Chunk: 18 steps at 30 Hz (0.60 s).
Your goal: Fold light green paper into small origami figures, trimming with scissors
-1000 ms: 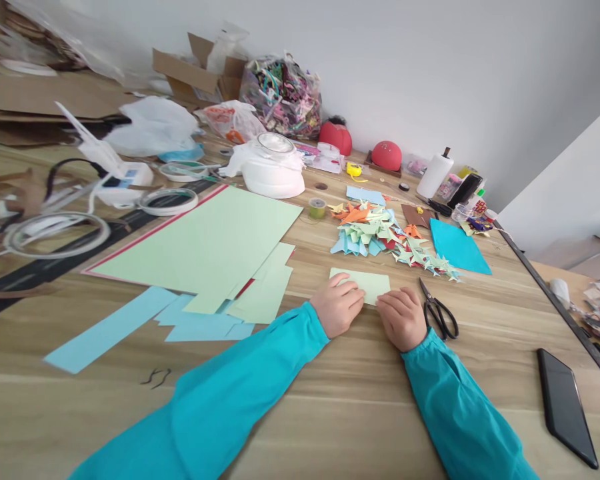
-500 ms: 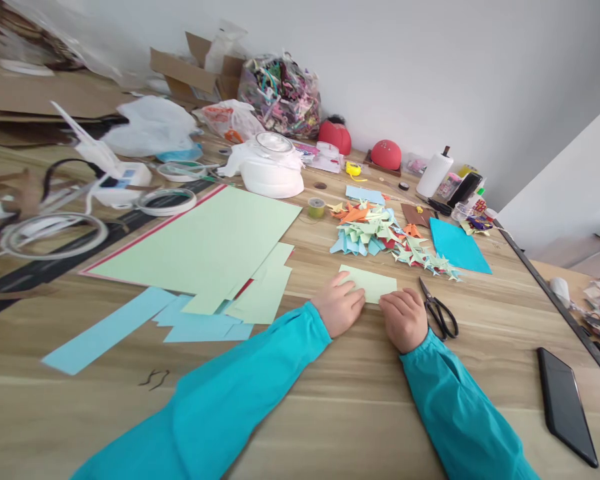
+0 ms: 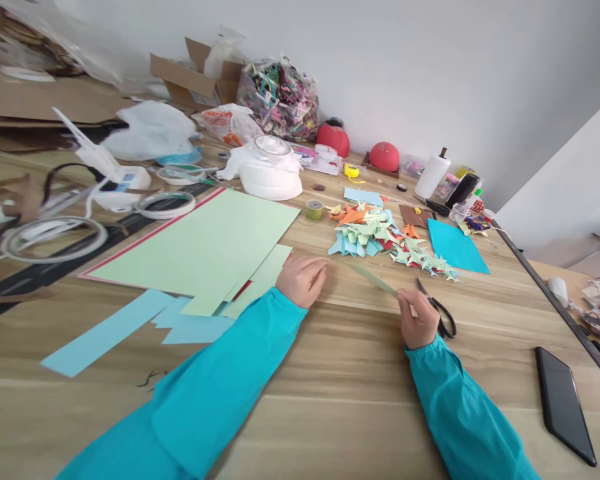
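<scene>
A pale green piece of paper (image 3: 373, 277) is pinched at its near right end in my right hand (image 3: 420, 318), lifted and seen almost edge-on. My left hand (image 3: 303, 280) is apart from it, near the right edge of the green paper sheets, with its fingers curled together and nothing showing in them. Its fingertips are partly turned from view. Black-handled scissors (image 3: 446, 319) lie just beside my right hand, partly behind it. Beyond the held paper is a pile of folded paper stars (image 3: 367, 230) in green, blue, orange and red.
Large green sheets (image 3: 210, 243) and blue strips (image 3: 107, 331) lie at left. A black phone (image 3: 565, 403) rests at right. Farther back are a turquoise sheet (image 3: 457, 245), a thread spool (image 3: 315, 209), a white bundle (image 3: 271, 177) and a white glue gun (image 3: 115, 177).
My left hand has let go of the green paper and moved left. My right hand has lifted and tilted the paper, shifting slightly right toward the scissors.
</scene>
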Each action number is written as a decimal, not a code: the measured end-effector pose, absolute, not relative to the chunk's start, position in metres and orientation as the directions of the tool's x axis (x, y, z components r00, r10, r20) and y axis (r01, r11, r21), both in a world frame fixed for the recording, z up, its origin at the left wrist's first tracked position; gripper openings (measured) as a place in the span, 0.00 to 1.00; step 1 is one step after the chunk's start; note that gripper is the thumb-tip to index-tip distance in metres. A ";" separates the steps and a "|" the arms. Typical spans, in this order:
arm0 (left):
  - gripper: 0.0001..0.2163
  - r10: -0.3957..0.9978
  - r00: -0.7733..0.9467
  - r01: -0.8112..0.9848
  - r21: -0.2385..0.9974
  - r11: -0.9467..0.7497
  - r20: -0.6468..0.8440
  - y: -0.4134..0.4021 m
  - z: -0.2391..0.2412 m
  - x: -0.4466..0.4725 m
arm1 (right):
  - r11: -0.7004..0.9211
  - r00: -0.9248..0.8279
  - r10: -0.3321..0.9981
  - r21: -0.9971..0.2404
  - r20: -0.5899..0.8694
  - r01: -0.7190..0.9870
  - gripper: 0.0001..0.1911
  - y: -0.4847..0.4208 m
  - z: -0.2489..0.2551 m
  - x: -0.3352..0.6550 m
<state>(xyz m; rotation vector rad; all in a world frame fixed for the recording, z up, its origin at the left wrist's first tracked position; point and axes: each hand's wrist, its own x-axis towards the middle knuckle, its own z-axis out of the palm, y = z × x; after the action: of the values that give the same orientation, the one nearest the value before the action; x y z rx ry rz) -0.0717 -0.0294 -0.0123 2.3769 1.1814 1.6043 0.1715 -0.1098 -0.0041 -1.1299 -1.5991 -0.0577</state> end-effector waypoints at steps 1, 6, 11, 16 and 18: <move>0.10 0.706 0.037 0.452 0.618 -0.643 0.707 -0.034 -0.012 -0.065 | 0.500 0.167 0.679 -0.617 0.715 0.607 0.05 -0.111 -0.005 0.169; 0.24 0.967 0.226 -0.441 0.898 -0.005 0.117 -0.065 -0.005 -0.022 | 0.216 0.403 0.887 -0.974 0.225 0.068 0.14 -0.114 -0.015 0.155; 0.24 0.979 0.206 -0.548 0.830 0.106 0.011 -0.079 0.000 -0.003 | 0.070 0.278 0.960 -0.991 0.036 -0.111 0.16 -0.118 -0.012 0.148; 0.21 0.983 0.183 -0.478 0.874 0.086 0.003 -0.077 -0.003 -0.009 | 0.102 0.284 0.955 -0.993 0.082 -0.055 0.16 -0.117 -0.006 0.149; 0.21 0.975 0.224 -0.416 0.904 0.100 -0.005 -0.079 -0.002 -0.010 | 0.136 0.277 0.954 -0.989 0.114 -0.062 0.16 -0.115 -0.008 0.150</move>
<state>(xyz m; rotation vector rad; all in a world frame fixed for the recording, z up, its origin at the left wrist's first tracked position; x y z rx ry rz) -0.0099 -0.0789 -0.0016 0.9439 0.7569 1.1875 0.1502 -0.1151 -0.0083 -1.1775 -1.0057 0.9530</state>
